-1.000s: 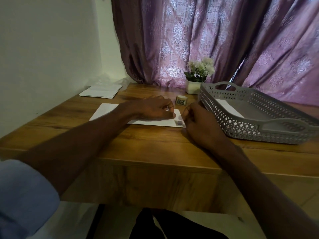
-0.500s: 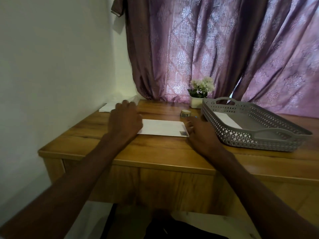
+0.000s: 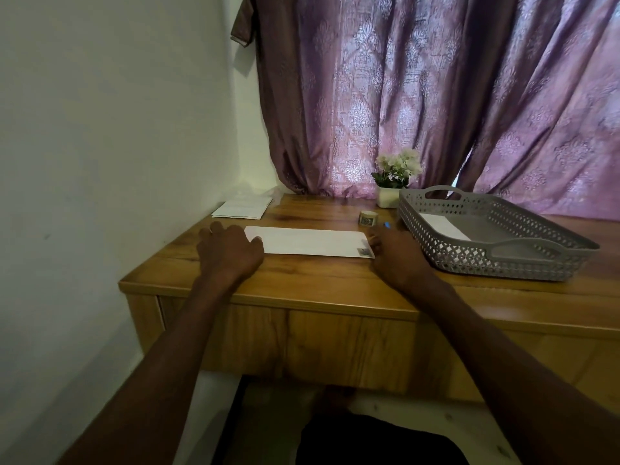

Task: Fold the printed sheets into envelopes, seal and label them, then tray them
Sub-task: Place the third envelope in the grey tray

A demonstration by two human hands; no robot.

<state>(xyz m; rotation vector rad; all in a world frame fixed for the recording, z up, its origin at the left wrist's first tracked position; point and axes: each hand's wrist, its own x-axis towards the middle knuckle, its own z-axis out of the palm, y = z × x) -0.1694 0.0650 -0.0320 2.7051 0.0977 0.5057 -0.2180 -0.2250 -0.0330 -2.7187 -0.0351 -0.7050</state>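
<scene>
A white envelope [image 3: 310, 242] lies flat on the wooden desk [image 3: 335, 280], with a small dark label [image 3: 365, 252] at its near right corner. My left hand [image 3: 228, 251] lies flat at the envelope's left end, fingers spread, thumb touching its edge. My right hand [image 3: 397, 255] rests at the right end next to the label, its fingertips hidden behind the knuckles. A grey perforated tray [image 3: 493, 260] stands to the right and holds one white envelope [image 3: 443, 226].
A stack of white sheets [image 3: 242, 208] lies at the back left by the wall. A small roll of labels [image 3: 368, 217] and a blue pen tip [image 3: 387, 225] sit behind the envelope. A potted white flower [image 3: 396, 179] stands before the purple curtain.
My left hand slid from the envelope's right part to its left end. The camera drew back and tilted up. My right hand stayed by the label corner.
</scene>
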